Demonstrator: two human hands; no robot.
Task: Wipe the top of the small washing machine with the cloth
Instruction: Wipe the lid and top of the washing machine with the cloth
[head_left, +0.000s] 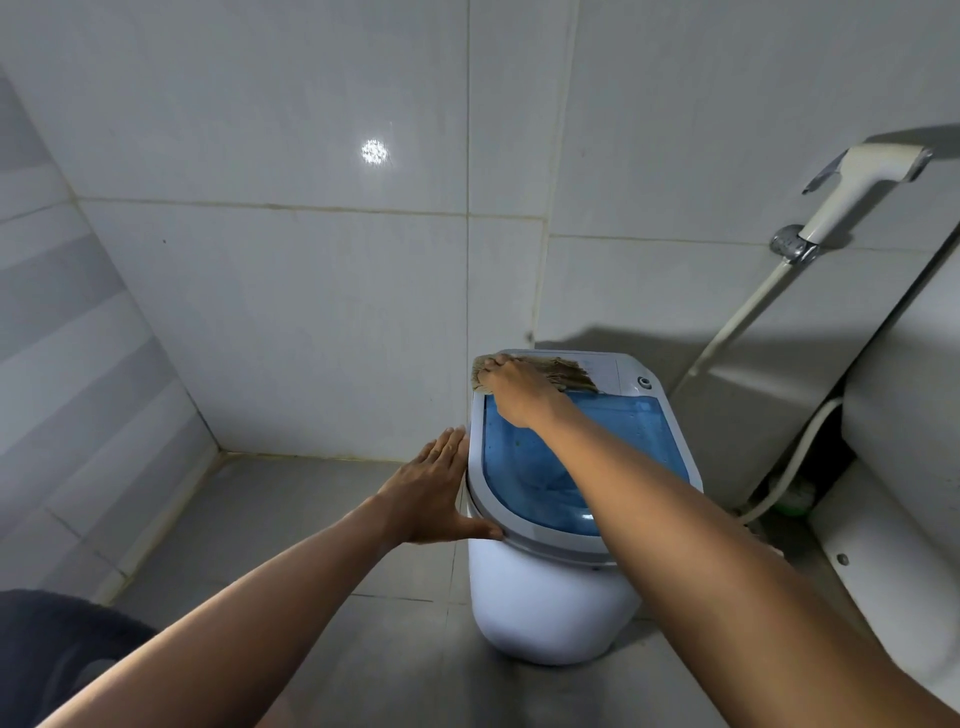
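Note:
The small white washing machine (545, 603) stands on the grey floor, its top a blue see-through lid (618, 431) in a grey rim. A tan cloth (569, 373) lies across the far part of the top, over the control panel. My right hand (519, 392) presses flat on the cloth at the far left corner of the top. My left hand (434, 493) rests with fingers straight against the machine's left side, thumb on the rim.
Tiled walls close in behind and to the left. A white toilet (904, 467) stands at the right, with a bidet sprayer (857, 187) on the wall and its hose (743, 317) hanging down. A dark mat (57, 649) lies at the lower left.

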